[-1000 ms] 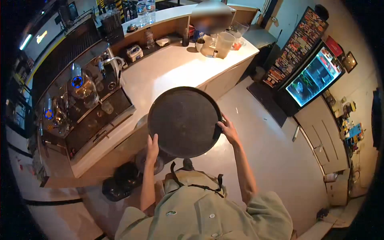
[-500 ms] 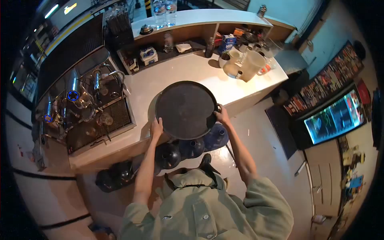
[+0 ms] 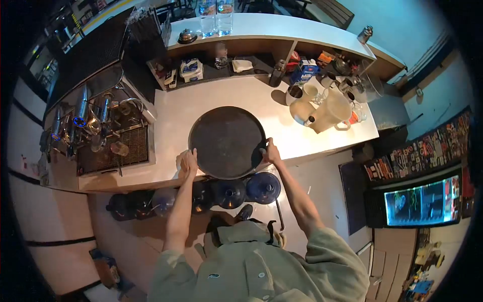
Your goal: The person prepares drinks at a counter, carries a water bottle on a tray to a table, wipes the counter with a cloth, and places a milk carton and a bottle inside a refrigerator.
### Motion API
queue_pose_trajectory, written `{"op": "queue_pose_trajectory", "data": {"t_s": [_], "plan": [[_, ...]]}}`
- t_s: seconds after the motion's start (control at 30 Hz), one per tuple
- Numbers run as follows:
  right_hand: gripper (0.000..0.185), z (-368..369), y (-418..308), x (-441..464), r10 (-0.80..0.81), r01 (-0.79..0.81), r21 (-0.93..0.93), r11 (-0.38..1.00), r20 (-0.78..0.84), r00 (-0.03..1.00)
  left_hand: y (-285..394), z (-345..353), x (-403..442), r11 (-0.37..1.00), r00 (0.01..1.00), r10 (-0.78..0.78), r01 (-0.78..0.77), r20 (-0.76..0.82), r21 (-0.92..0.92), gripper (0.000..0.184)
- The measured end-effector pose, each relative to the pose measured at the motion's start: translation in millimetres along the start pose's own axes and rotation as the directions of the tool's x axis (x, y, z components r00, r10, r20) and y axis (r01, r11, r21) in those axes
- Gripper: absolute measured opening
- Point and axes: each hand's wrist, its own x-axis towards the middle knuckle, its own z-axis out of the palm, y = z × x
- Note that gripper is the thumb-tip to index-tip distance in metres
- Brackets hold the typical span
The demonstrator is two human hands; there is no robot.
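Note:
A round black serving tray is level at the front edge of the white counter; whether it rests on the surface or hovers just over it, I cannot tell. My left hand grips its left rim, thumb on the upper side. At the opposite rim, my right hand is closed round the edge with its fingers partly hidden. Nothing stands on the tray.
To the left sits an espresso machine. Pitchers, cups and a large beige jug crowd the counter's right end, near a dark bottle. Several big water bottles line the floor below. A lit screen is at right.
My view has turned, so the surroundings appear shifted. The tray has come down closer to the counter, both hands still holding its rim.

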Motion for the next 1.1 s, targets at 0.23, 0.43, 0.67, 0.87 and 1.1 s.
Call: {"op": "queue_pose_trajectory", "data": {"t_s": [0.23, 0.43, 0.67, 0.87, 1.1], "plan": [[0.057, -20, -25, 21, 0.138, -0.106, -0.232, 0.967, 0.128, 0.982, -7, 16, 9, 0.994, 0.995, -0.098, 0.097, 0.010, 0.040, 0.042], [0.079, -45, -90, 145, -0.414, 0.344, -0.269, 0.900, -0.279, 0.866, 14, -7, 0, 0.991, 0.990, -0.135, 0.135, 0.029, 0.005, 0.041], [0.086, -159, -328, 314, -0.547, 0.622, 0.017, 0.783, -0.458, 0.701, 21, -1, 10, 0.986, 0.985, -0.160, 0.157, -0.065, -0.049, 0.035], [0.093, -165, -375, 395, -0.468, 0.573, 0.096, 0.814, -0.478, 0.744, 57, -19, 79, 0.896, 0.992, -0.130, 0.116, -0.003, -0.429, 0.027], [0.081, -174, -383, 380, -0.435, 0.563, 0.176, 0.807, -0.467, 0.770, 119, -44, 99, 0.877, 0.996, -0.009, -0.033, -0.085, -0.479, 0.029]]}}
